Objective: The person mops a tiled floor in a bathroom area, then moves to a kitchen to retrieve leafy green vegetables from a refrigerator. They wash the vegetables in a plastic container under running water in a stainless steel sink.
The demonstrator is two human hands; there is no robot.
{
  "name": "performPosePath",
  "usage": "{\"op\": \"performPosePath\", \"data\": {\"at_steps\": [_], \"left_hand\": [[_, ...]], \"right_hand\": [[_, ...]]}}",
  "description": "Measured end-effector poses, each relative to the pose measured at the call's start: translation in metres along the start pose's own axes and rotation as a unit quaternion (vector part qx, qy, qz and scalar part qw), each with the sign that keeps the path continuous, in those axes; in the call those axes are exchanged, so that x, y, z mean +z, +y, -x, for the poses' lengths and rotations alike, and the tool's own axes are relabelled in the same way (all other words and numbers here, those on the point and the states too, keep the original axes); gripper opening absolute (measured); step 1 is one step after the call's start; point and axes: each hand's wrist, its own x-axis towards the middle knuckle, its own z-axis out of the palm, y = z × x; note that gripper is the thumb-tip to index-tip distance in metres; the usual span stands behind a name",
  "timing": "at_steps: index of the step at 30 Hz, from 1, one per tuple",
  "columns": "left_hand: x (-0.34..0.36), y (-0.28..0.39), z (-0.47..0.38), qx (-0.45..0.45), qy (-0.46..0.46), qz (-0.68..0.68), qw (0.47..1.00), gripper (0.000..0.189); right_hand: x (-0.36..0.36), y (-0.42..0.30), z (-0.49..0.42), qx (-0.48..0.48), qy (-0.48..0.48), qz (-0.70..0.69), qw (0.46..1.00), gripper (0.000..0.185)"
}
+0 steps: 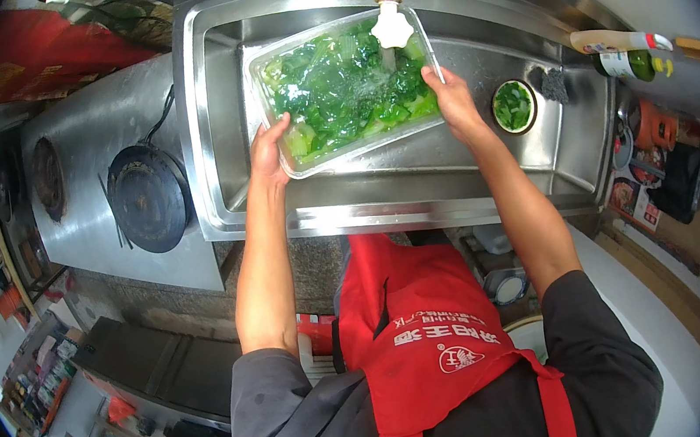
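A clear plastic tub (302,166) full of water and cut leafy greens (332,81) is held over the steel sink (388,203). My left hand (270,149) grips its near left corner, thumb over the rim. On the right side, my right hand (455,100) clasps the rim in the same way. The tub is turned slightly, its right end farther away. Above it hangs a faucet with a white knob (392,28), and water from it stirs the surface among the greens. Whether the tub's base touches the sink is hidden.
A drain strainer (514,106) with green scraps sits at the sink's right, beside a steel scouring pad (553,87). Bottles (625,64) lie near the right rim. A black wok (148,198) rests on the steel counter (70,156) at left, with chopsticks (114,213) alongside.
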Motion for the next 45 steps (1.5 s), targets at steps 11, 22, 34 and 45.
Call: {"op": "performPosePath", "data": {"at_steps": [11,22,34,45], "left_hand": [[-0.013,-0.013,0.021,-0.034,-0.006,-0.007,0.999,0.028],[0.025,-0.052,0.004,-0.095,-0.045,-0.012,0.994,0.028],[0.069,-0.083,-0.021,-0.143,-0.086,-0.033,0.985,0.033],[0.077,-0.076,-0.036,-0.087,-0.104,-0.015,0.991,0.039]], "right_hand": [[-0.001,0.006,0.034,0.004,0.02,0.006,1.0,0.04],[-0.058,0.028,0.064,0.025,0.091,-0.011,0.995,0.041],[-0.119,0.035,0.08,-0.002,0.124,-0.06,0.99,0.041],[-0.128,-0.026,0.051,-0.158,0.226,0.122,0.954,0.044]]}}
